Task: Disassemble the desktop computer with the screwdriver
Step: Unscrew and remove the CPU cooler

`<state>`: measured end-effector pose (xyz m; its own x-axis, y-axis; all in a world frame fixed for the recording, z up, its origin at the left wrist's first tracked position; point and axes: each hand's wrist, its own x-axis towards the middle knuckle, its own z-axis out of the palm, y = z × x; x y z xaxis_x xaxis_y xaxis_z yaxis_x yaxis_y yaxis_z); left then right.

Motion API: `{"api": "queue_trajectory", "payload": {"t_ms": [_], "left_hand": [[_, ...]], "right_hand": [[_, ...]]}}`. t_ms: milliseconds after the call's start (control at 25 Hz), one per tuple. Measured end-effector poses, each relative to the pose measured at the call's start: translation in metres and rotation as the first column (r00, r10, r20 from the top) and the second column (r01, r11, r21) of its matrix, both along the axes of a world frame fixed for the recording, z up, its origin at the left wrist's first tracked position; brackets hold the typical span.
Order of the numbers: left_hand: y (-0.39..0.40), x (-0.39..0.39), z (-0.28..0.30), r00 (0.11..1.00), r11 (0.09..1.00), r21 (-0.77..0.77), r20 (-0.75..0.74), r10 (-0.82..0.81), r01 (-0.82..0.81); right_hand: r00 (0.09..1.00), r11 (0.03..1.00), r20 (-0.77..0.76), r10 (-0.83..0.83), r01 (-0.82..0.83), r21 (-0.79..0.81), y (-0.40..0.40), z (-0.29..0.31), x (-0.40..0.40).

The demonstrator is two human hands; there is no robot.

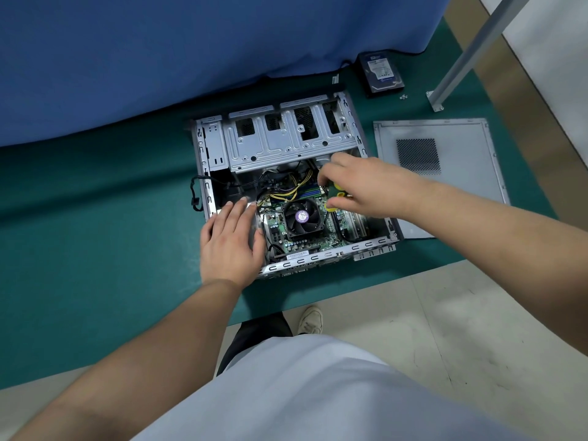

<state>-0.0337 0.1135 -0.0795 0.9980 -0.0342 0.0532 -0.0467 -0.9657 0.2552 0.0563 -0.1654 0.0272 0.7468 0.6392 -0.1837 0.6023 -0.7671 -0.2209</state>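
Closest in, a pale shirt fills the bottom of the view, and below the table edge a dark trouser leg and a light shoe stand on a speckled cream floor.

Both bare forearms reach out over a green mat that covers the table. The left hand lies flat with straight fingers on the near left corner of the open desktop computer — palm down, pressing on the case rim and a metal part inside. The right hand curls round the yellow-and-black handle of the screwdriver, held down inside the case just right of the black cooler fan. The fan hub wears a round purple sticker; its writing is too small to read. A white barcode label sits on the green motherboard near the front rim, also unreadable. Yellow and black cables bundle behind the fan, under the grey drive cage.

Right of the case, just beside it, the removed side panel lies flat, its perforated vent up. Farther back a hard drive rests on the mat — blue-and-white label, text illegible — with a few small screws near it. A grey metal post slants up at the right, and a blue cloth hangs behind everything.
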Motion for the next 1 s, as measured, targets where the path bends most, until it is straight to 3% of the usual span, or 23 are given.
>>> {"api": "queue_trajectory", "payload": {"t_ms": [160,240,360,440,560,680,760,840,1000], "left_hand": [[0.000,0.000,0.001,1.000,1.000,-0.004,-0.007,-0.001,0.001],[0.000,0.000,0.001,1.000,1.000,-0.008,-0.007,-0.002,0.002],[0.000,0.000,0.001,1.000,1.000,-0.005,-0.008,0.002,-0.002],[0.001,-0.001,0.001,1.000,1.000,0.004,-0.013,0.002,-0.002],[0.000,0.000,0.000,1.000,1.000,-0.002,-0.020,-0.001,0.000],[0.000,0.000,0.000,1.000,1.000,0.000,-0.022,-0.002,0.001],[0.001,0.000,0.000,1.000,1.000,-0.001,-0.025,-0.001,0.001],[0.001,0.000,0.000,1.000,1.000,-0.003,-0.025,0.002,-0.002],[0.000,0.001,0.000,1.000,1.000,-0.008,-0.020,0.000,0.000]], "right_hand": [[0.961,0.981,-0.250,-0.119,0.152,0.118,0.006,0.001,-0.003],[0.961,0.966,-0.129,-0.244,0.253,0.056,0.010,-0.002,-0.007],[0.899,0.894,0.237,-0.368,0.412,-0.176,0.018,0.000,-0.013],[0.937,0.925,0.241,-0.253,0.307,-0.226,0.017,0.003,-0.008],[0.999,0.976,-0.007,0.046,-0.047,-0.214,0.004,0.014,0.006],[0.998,0.985,-0.062,-0.006,-0.005,-0.170,0.001,0.019,0.006],[0.989,0.967,0.100,-0.110,0.129,-0.218,0.004,0.013,0.003],[0.976,0.958,0.213,-0.041,0.099,-0.268,0.007,0.010,0.001],[0.992,0.987,-0.101,0.073,-0.086,-0.139,0.003,0.015,0.007]]}}
